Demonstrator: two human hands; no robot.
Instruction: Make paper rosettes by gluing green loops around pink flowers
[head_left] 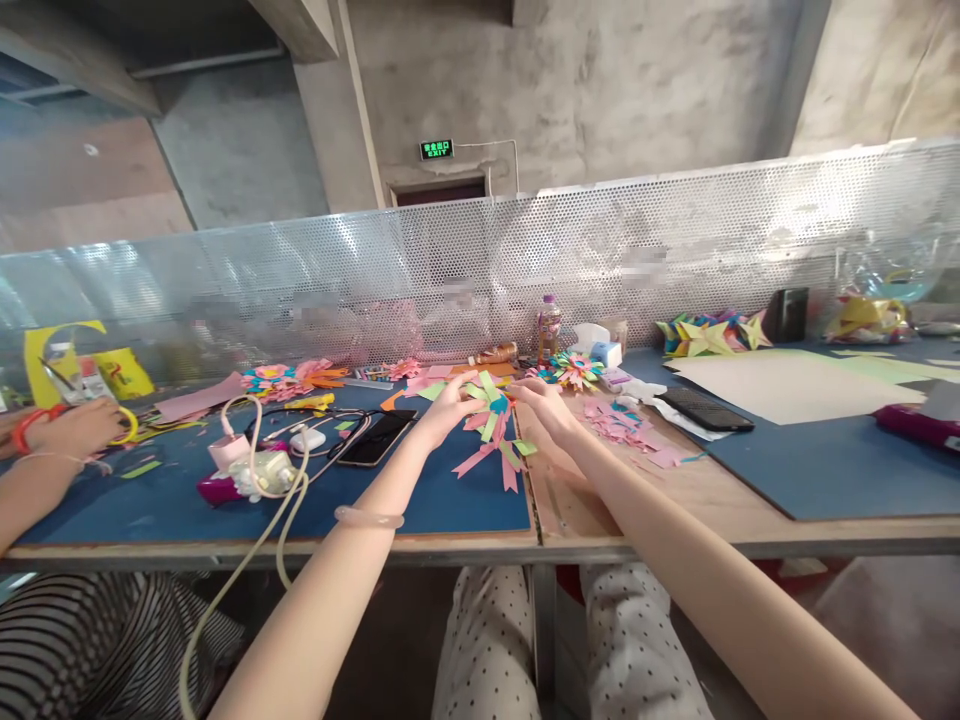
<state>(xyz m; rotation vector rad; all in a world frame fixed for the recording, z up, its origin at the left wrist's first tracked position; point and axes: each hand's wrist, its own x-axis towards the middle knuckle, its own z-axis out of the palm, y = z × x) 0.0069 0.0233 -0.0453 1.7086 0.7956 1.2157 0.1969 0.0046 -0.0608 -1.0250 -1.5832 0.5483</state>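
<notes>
Above the table's front middle, both my hands hold a paper flower [495,425] made of pink and light green strips with a blue centre. My left hand [450,408] is closed on its left side, its fingers bent over the green strips. On the other side, my right hand [546,408] pinches the flower's edge near the blue centre. Notched pink and green strip ends hang down toward me. Small pink paper scraps [619,425] lie right of my right hand.
Left of my arm lie a phone [377,438] and a power strip [259,473] with trailing cables. A black phone [705,409] and a large pale sheet [787,380] lie right. A bottle [548,328] stands by the perforated divider [675,250]. At far left, a co-worker's hand [75,437] holds yellow-handled scissors.
</notes>
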